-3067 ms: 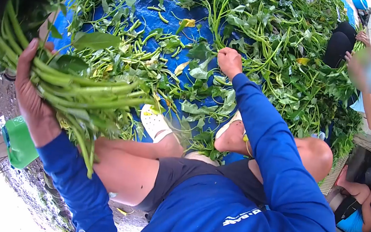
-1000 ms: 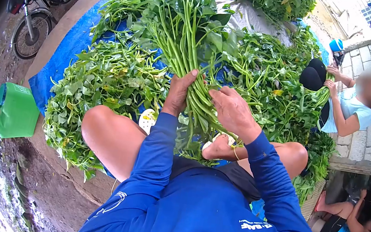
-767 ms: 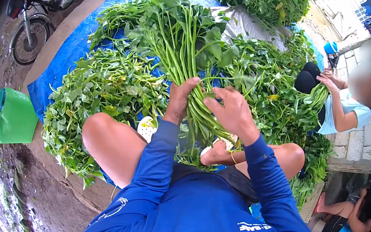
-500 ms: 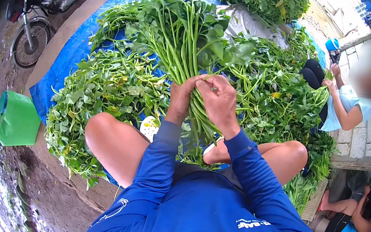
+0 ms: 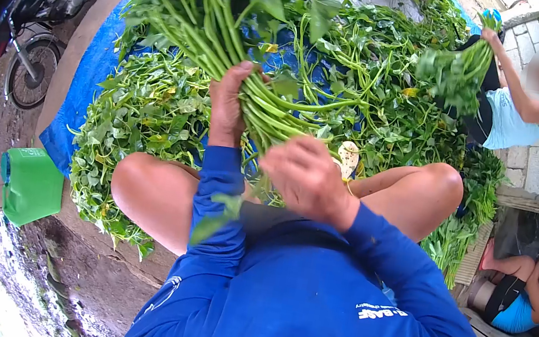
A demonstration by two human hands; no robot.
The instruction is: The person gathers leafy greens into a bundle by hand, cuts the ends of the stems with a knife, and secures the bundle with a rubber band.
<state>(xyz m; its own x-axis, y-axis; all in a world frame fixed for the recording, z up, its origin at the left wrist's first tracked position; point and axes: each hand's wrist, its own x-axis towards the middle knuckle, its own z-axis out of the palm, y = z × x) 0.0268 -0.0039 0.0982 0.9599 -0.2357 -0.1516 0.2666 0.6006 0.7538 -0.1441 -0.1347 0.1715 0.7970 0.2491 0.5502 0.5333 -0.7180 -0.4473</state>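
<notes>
My left hand (image 5: 229,102) is wrapped round a thick bunch of green leafy stems (image 5: 216,40). The leaves fan out at the upper left, and the cut stem ends point down to the right. Near those lower ends is my right hand (image 5: 307,178), blurred by motion, its fingers curled in. A loose leaf (image 5: 216,218), also blurred, shows in front of my left sleeve; whether my right hand holds its stem cannot be made out. Under and around the bunch, more leafy stems (image 5: 145,110) lie heaped on a blue tarp (image 5: 88,87).
A person in a light blue shirt (image 5: 504,114) sits at the right, lifting another bunch (image 5: 461,68). Lower right, a second person (image 5: 517,296) sits by wooden boards. A green container (image 5: 34,187) stands at the left, below a motorcycle (image 5: 44,13). My bent knees flank the bunch.
My left hand has moved the bunch up and left. My right hand has left the stems' middle and moved down. The person at the right has raised a bunch.
</notes>
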